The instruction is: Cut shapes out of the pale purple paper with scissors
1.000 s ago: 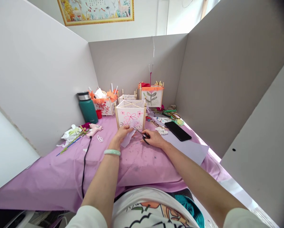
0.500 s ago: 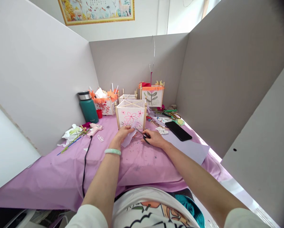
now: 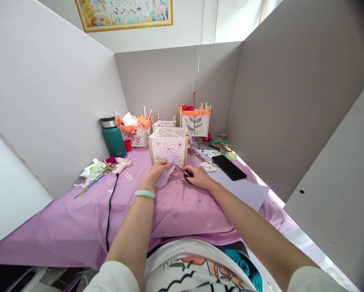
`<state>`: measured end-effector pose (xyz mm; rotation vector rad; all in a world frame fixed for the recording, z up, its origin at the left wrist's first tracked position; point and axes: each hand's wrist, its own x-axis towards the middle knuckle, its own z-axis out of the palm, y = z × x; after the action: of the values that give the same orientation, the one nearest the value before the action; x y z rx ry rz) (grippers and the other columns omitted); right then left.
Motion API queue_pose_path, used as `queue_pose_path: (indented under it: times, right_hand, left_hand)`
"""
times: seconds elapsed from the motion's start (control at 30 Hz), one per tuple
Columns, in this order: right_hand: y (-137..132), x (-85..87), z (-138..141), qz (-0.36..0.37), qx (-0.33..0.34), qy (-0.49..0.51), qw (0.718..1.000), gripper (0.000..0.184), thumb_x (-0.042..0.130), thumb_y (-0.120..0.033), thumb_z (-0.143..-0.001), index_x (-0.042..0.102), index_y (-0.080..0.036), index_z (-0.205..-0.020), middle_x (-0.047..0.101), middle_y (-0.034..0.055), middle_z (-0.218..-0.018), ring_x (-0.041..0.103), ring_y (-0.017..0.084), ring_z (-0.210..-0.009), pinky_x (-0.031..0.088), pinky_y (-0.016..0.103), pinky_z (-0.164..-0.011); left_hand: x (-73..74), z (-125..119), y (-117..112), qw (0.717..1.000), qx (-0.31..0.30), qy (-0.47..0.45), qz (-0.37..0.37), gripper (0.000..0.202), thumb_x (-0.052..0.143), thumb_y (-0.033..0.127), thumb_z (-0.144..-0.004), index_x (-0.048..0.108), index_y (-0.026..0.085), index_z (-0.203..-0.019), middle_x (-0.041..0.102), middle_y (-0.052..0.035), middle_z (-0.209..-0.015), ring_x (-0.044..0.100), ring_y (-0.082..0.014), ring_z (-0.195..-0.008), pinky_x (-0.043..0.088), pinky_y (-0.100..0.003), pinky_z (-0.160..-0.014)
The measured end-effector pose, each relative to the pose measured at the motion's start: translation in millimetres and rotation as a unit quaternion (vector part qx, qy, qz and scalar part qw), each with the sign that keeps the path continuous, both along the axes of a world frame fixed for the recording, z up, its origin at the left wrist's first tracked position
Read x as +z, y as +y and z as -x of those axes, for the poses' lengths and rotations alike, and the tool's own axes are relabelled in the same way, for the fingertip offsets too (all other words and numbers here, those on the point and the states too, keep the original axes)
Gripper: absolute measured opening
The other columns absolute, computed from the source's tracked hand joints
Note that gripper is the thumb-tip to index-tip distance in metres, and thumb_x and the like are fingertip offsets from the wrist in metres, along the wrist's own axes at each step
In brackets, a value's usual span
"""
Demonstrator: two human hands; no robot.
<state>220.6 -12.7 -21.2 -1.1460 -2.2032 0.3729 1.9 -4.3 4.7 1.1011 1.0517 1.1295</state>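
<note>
My left hand (image 3: 157,172) pinches a piece of pale lilac paper (image 3: 164,178), which hangs down below the fingers. My right hand (image 3: 198,177) is wrapped round the black handles of a pair of scissors (image 3: 187,175). The blades point left and meet the paper beside my left fingertips. Just behind both hands stands a square lantern (image 3: 169,148) with wooden corner sticks and pink flowers drawn on its white side. Its lower edge is partly hidden by my left hand and the paper.
A pink glue gun (image 3: 121,165) with a black cord lies left, near a green bottle (image 3: 113,138). More decorated lanterns (image 3: 195,123) are at the back. On the right, a black phone (image 3: 229,167) rests by a large lilac sheet (image 3: 245,192). Grey panels (image 3: 178,77) enclose the table.
Hardly anything differs. Both hands, the paper and the scissors keep almost the same place, and the view has shifted very slightly.
</note>
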Motion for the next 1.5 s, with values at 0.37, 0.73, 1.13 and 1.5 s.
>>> queue_pose_path:
  times: [0.37, 0.73, 1.13, 1.5]
  right_hand:
    - [-0.7, 1.1, 0.1, 0.003, 0.001, -0.006, 1.000, 0.035, 0.079, -0.037, -0.079, 0.069, -0.021, -0.109, 0.070, -0.0012, -0.079, 0.059, 0.013, -0.068, 0.036, 0.023, -0.063]
    - [4.3, -2.4, -1.2, -0.011, -0.001, -0.020, 1.000, 0.033, 0.079, -0.035, -0.081, 0.069, -0.021, -0.109, 0.069, -0.0017, -0.075, 0.057, 0.012, -0.064, 0.035, 0.022, -0.062]
    - [3.8, -1.9, -1.9, -0.014, -0.005, -0.029, 0.999, 0.033, 0.078, -0.036, -0.081, 0.070, -0.023, -0.109, 0.071, -0.0006, -0.079, 0.060, 0.013, -0.068, 0.036, 0.023, -0.063]
    - [0.7, 0.6, -0.5, -0.006, -0.006, -0.025, 1.000, 0.035, 0.078, -0.034, -0.080, 0.069, -0.022, -0.112, 0.072, -0.0006, -0.081, 0.061, 0.014, -0.069, 0.036, 0.023, -0.065]
  left_hand:
    - [1.1, -0.8, -2.5, 1.000, -0.017, 0.007, 0.004, 0.012, 0.079, 0.018, -0.074, 0.070, 0.010, -0.076, 0.070, -0.0073, -0.065, 0.065, -0.0161, -0.054, 0.053, -0.027, -0.059]
    - [4.8, -3.1, -6.3, 1.000, -0.006, 0.012, 0.018, 0.012, 0.077, 0.018, -0.075, 0.067, 0.012, -0.073, 0.069, -0.0057, -0.065, 0.066, -0.0161, -0.056, 0.053, -0.027, -0.061]
    - [-1.6, 2.0, 1.7, 1.000, 0.000, 0.000, -0.002, 0.017, 0.083, 0.022, -0.070, 0.070, 0.013, -0.078, 0.070, -0.0057, -0.069, 0.065, -0.0163, -0.058, 0.052, -0.026, -0.059]
    - [-1.6, 1.6, 0.9, 1.000, -0.013, -0.002, -0.005, 0.016, 0.082, 0.018, -0.068, 0.071, 0.011, -0.076, 0.071, -0.0069, -0.071, 0.066, -0.0169, -0.060, 0.054, -0.029, -0.064]
